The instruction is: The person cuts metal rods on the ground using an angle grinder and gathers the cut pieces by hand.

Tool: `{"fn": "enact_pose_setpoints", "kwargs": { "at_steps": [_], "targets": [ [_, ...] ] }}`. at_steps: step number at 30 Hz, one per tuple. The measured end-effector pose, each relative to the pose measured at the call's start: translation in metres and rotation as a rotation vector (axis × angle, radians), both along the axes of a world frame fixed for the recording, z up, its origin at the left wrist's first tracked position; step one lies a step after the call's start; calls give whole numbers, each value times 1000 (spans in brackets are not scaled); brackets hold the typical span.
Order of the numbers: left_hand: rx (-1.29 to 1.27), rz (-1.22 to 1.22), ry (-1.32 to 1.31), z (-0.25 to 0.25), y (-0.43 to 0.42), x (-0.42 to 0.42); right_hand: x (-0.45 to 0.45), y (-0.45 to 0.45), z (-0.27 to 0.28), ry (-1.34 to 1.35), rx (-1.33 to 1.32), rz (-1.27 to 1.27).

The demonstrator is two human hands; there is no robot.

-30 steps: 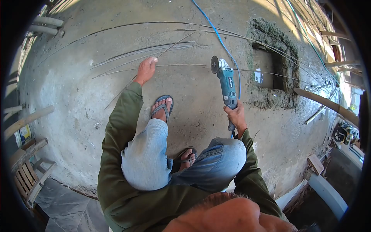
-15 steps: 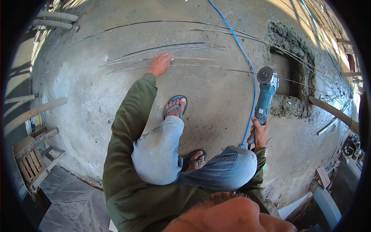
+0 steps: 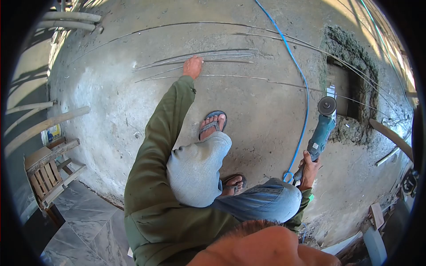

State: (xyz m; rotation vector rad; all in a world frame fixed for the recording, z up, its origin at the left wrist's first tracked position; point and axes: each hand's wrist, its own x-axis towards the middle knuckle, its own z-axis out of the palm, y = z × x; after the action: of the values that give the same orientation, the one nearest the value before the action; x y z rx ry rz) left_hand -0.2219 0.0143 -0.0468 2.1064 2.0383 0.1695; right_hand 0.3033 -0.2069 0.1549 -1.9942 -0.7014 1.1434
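Observation:
My left hand [image 3: 193, 67] reaches down to the floor with its fingers closed on a thin steel rod [image 3: 230, 61] in a small bunch. Several more thin rods [image 3: 222, 76] lie roughly parallel around it. My right hand [image 3: 312, 168] grips the rear handle of a teal angle grinder [image 3: 321, 133], held off to the right of my knee. Its round disc [image 3: 327, 105] points away from me, and I cannot tell whether it spins. Some of the left fingertips are hidden behind the hand.
A blue cable [image 3: 303, 95] runs across the concrete floor [image 3: 257, 106] beside the grinder. A rectangular opening [image 3: 350, 88] with a rough mortar rim lies at right, crossed by long rods. Wooden poles [image 3: 55, 122] and a slatted wooden piece [image 3: 46, 177] stand at left.
My left hand has closed on a rod and shifted it nearer the other rods. The grinder has tilted and sits slightly lower relative to the opening. The whole view has shifted a little.

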Motion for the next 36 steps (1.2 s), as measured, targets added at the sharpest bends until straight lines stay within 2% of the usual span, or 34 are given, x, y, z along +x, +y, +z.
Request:
{"fn": "enact_pose_setpoints", "kwargs": {
  "at_steps": [1,5,7,8,13,17,19,26,30,32,36],
  "targets": [
    [20,76,-25,-5,2,-2,2,-2,-2,-3,-2,-12],
    [62,109,49,1,3,-4,5,-5,-6,6,-17,-54],
    [228,83,-103,16,2,8,8,-6,-7,-9,-40,-74],
    [221,57,-120,21,1,19,8,-7,-8,22,-8,-63],
    [200,-290,-298,28,-1,81,7,-10,-15,55,31,-51],
    [143,-478,-364,38,1,141,3,-14,-11,106,30,-73],
    [26,-541,-319,39,4,170,7,-20,-15,104,51,-84],
    [10,-656,-279,27,32,274,16,-44,0,20,46,-184],
    [-36,-783,-42,16,42,316,17,-60,7,9,61,-257],
    [32,-786,-3,-1,42,333,17,-67,18,5,55,-319],
    [-25,-727,56,-8,55,350,18,-77,28,-9,51,-396]
  ]
}}
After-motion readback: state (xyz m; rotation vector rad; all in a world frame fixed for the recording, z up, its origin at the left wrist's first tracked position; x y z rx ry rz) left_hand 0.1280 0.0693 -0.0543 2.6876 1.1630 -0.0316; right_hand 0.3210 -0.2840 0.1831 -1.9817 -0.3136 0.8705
